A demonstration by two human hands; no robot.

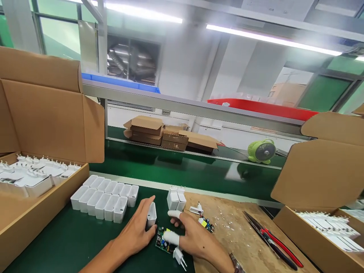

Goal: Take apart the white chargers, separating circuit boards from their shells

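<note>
My left hand (139, 225) is closed around a small white plastic charger housing (152, 214), its open end facing up. My right hand (196, 233), with white covers on thumb and forefinger, grips a green circuit board (162, 242) under the thumb. A white two-pin plug piece (179, 258) lies at the board's lower end. Left of my left hand stand two rows of open white housings (104, 203). Beyond my right hand, a few white chargers (176, 199) stand together. Another circuit board (207, 223) and a white plug cap (196, 209) lie past my right wrist.
Open cardboard boxes of white plug parts stand left (42, 212) and right (313, 242). Black-and-red pliers (280, 242) and tweezers (256, 225) lie on the worn brown board (233, 242). Behind are flat cartons (173, 140) and a green fan (261, 151) below a shelf.
</note>
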